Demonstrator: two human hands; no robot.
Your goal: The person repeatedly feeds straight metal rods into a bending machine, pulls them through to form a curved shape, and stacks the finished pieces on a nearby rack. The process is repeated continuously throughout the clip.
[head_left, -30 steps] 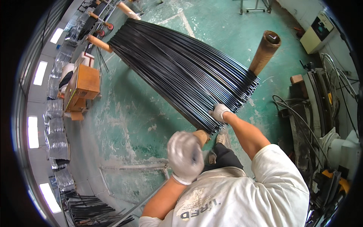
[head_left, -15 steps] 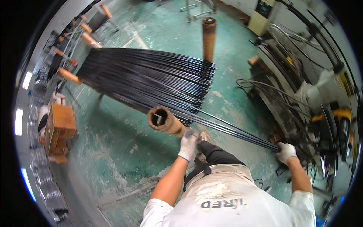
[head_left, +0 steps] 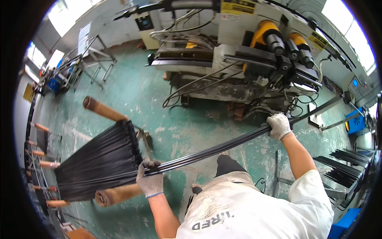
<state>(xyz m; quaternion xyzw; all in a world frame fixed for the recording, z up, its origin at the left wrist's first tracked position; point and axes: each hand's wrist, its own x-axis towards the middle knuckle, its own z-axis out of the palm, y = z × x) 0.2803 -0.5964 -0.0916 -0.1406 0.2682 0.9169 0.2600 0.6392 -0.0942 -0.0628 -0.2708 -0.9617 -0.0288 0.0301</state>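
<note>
Several long thin black rods stretch in a bundle across the front of my body, bending slightly. My right hand, in a pale work glove, is closed round their right end, close to the machine. My left hand, gloved too with darkened fingertips, grips the same rods farther left, beside the rack. Left of it, a large stack of black rods lies on the rack between upright posts wrapped in brown tube: a far post and a near post. The rods' left ends merge into the stack.
A machine with yellow-and-black cylinders and loose cables stands ahead. More black rods lie on a rack at the right, above a blue bin. Metal frames stand at the far left on the green floor.
My view and body have turned right toward the machine. My left hand has left the near post and now grips the rods. My right hand still holds their end.
</note>
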